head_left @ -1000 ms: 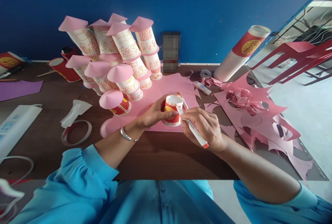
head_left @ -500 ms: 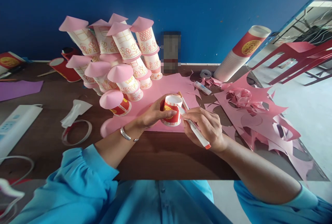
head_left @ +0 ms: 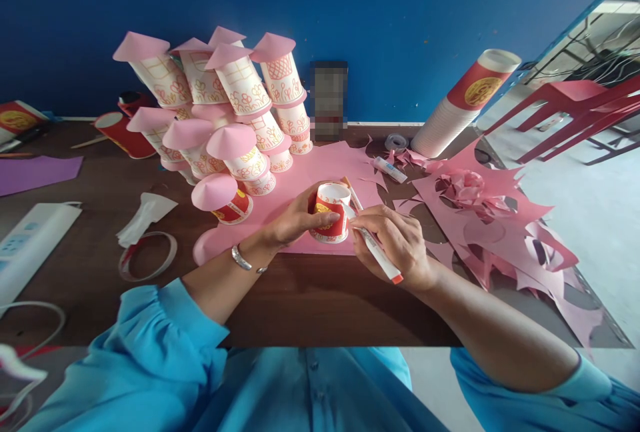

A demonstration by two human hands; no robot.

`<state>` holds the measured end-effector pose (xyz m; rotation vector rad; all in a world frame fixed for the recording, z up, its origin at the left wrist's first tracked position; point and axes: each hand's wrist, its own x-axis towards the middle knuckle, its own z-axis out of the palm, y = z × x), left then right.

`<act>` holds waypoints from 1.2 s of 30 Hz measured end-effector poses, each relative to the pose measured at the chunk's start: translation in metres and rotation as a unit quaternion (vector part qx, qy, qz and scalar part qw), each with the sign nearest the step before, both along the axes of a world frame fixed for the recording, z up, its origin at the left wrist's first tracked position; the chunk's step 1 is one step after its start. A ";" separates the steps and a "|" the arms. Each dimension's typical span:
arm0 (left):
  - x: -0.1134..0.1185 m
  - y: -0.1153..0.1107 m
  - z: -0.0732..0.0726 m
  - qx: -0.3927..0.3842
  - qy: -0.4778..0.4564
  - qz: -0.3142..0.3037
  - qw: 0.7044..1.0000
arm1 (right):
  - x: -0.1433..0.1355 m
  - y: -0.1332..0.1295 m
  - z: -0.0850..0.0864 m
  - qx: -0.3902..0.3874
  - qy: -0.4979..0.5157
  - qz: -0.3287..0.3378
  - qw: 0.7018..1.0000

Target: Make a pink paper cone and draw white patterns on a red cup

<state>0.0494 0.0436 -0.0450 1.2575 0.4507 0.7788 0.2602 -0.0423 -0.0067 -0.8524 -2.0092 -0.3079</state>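
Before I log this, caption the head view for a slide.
Left hand grips a red paper cup; right hand holds a white marker up to it.

Free table [head_left: 320, 302] nearside, cup towers [head_left: 213, 112] leftward

The left hand [head_left: 299, 217] wraps the red-and-white cup [head_left: 324, 227], so most of its fingers are hidden behind the wall. Whether the tip of the white marker [head_left: 379, 255] in the right hand [head_left: 395, 235] touches the cup is too small to tell — as is the lettering on the barrel. A dark upright rectangle [head_left: 329, 102] against the wall has its surface blurred into blocks. The rear pink-roofed towers [head_left: 203, 75] are partly covered by those in front — the left edge cuts off the purple sheet [head_left: 40, 175], the right edge the red stool [head_left: 575, 95].
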 end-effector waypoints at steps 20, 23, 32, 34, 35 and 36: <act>-0.001 0.001 -0.001 0.003 0.006 -0.005 1.000 | -0.002 -0.001 -0.003 0.001 0.005 -0.002 1.000; -0.001 0.000 -0.002 -0.004 0.003 -0.006 1.000 | -0.001 -0.001 -0.001 0.003 0.002 -0.001 1.000; -0.001 0.001 -0.006 -0.007 -0.017 -0.003 1.000 | 0.000 -0.002 -0.001 0.006 0.005 -0.004 1.000; -0.002 0.002 -0.009 0.004 -0.020 0.012 1.000 | 0.001 -0.002 -0.001 0.007 0.010 0.000 1.000; -0.003 0.003 -0.010 0.010 -0.020 0.016 1.000 | 0.001 -0.002 -0.001 0.006 0.011 0.002 1.000; -0.003 0.003 -0.012 0.014 -0.019 0.018 1.000 | 0.001 -0.002 -0.001 0.005 0.012 0.004 1.000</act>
